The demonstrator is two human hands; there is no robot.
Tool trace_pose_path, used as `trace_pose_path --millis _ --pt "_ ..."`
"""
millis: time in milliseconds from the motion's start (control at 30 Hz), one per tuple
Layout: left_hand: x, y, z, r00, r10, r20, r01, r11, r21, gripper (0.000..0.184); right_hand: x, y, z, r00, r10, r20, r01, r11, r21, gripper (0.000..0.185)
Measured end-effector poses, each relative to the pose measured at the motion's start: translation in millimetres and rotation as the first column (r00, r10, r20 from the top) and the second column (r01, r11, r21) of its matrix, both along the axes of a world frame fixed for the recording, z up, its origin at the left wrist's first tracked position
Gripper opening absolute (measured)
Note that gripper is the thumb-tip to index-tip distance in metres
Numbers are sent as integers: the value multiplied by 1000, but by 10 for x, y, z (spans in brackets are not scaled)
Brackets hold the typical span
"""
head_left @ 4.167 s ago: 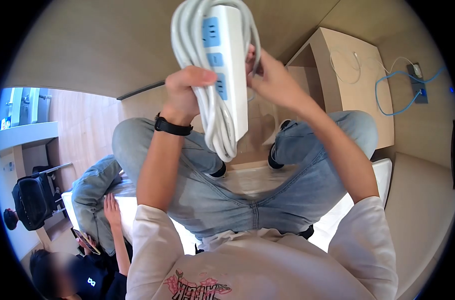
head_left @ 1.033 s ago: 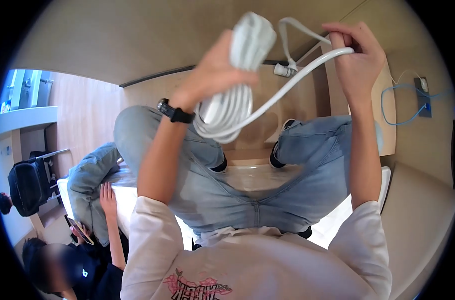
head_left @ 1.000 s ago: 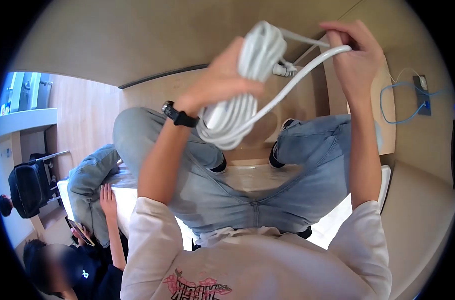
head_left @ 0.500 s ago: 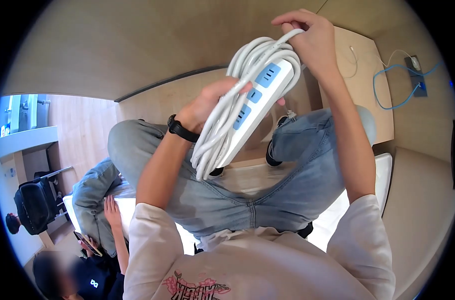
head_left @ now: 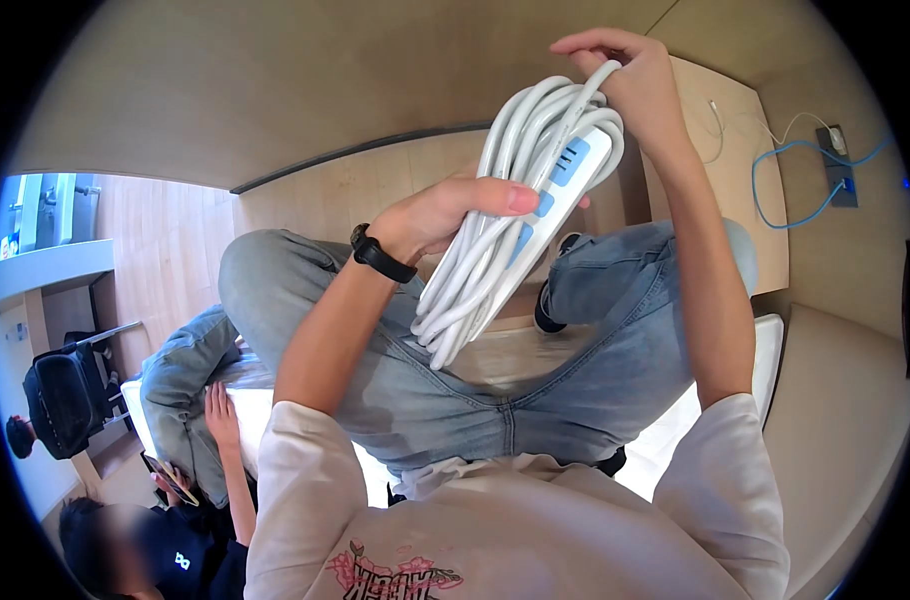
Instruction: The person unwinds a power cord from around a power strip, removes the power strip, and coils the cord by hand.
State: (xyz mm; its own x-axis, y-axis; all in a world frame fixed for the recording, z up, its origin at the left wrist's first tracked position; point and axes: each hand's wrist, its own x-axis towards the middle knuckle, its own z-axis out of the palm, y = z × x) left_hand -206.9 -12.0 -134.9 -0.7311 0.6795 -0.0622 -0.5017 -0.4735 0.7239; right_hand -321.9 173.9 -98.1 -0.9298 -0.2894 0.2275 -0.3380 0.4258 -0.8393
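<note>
A white power strip (head_left: 568,162) with blue socket panels is held slanted above my lap. Its white cord (head_left: 460,275) is wound lengthwise around it in several loops. My left hand (head_left: 460,208) is closed around the strip and the loops, its thumb pressed across them near the middle. At the strip's upper end, my right hand (head_left: 640,85) grips the cord where it bends over, with the index finger pointing left. The plug end cannot be made out clearly.
A wooden cabinet (head_left: 765,245) stands at right, near a wall outlet (head_left: 841,180) with a blue cable (head_left: 755,185). A wooden panel (head_left: 305,90) rises in front. At left, another person (head_left: 190,540) sits holding a phone (head_left: 172,480); a black chair (head_left: 67,388) stands beyond.
The wound power strip has shifted slightly right. My left thumb now stretches farther across the cord loops. My right hand has moved a little right and down, still on the cord.
</note>
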Motion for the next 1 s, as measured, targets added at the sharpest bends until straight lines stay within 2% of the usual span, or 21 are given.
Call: trace_pose_path --millis 67,133,200,233,300,367,400,433,467,500,533,567,600,633,667,733,767,833,867,967,1000 --pt "1 -19 -9 1000 -14 28 13 999 33 70 9 -10 34 986 77 149 -67 995 -71 15" --pt "4 -11 -24 998 -31 55 28 998 63 71 -42 -15 -6 976 118 185 -97 988 -118 16" --pt "14 17 -38 998 -40 57 27 975 220 72 -65 -20 -47 963 160 217 -125 978 -165 18" --pt "0 17 -24 997 -45 56 31 975 219 72 -60 -23 -67 951 165 262 -123 978 -170 19" --pt "-41 -12 58 996 38 -86 -13 961 276 74 -28 -43 -97 938 164 305 -115 978 -173 20" --pt "-74 -68 163 975 170 -144 -128 957 259 80 32 -85 -147 938 175 300 -196 980 43 19" --pt "-117 -114 189 955 232 -185 -186 953 238 82 62 -128 -294 949 247 194 -265 962 72 15" --pt "-139 -165 215 929 294 -226 -245 944 220 84 96 -183 -428 872 309 379 -352 935 46 15" --pt "-129 -211 246 899 381 -217 -358 924 137 86 298 -316 -390 876 304 374 -310 950 -46 16" --pt "-169 -276 190 878 414 -241 -377 907 187 84 394 -412 -457 853 287 436 -374 919 127 17" --pt "-191 -367 174 856 460 -238 -433 888 158 83 521 -464 -488 792 375 482 -455 889 56 21" --pt "-197 -437 168 830 504 -238 -488 864 128 82 651 -498 -767 879 465 108 -470 882 29 27" --pt "-183 -418 251 744 613 -268 -607 787 114 77 756 -535 -697 875 467 130 -470 883 -5 29" --pt "-188 -447 269 740 617 -267 -612 783 112 77 823 -562 -615 870 469 153 -468 883 -40 31" --pt "-201 -482 274 679 680 -277 -686 722 90 74 820 -568 -588 867 474 155 -474 880 -42 31" --pt "-235 -553 266 583 752 -308 -772 631 79 65 807 -552 -541 819 508 266 -540 839 61 32" --pt "-241 -578 268 581 754 -306 -774 629 78 65 835 -558 -450 818 510 268 -542 838 61 32" --pt "-255 -612 291 528 768 -361 -821 570 11 79 926 -561 -261 786 496 369 -582 796 169 25" --pt "-259 -596 309 507 782 -362 -836 548 13 77 945 -558 -289 784 498 370 -584 794 168 25" --pt "-275 -653 246 567 751 -337 -794 608 20 77 985 -524 -413 780 494 383 -581 799 152 22" --pt "-279 -637 232 567 752 -336 -794 607 18 77 990 -513 -430 798 500 336 -572 804 161 21"
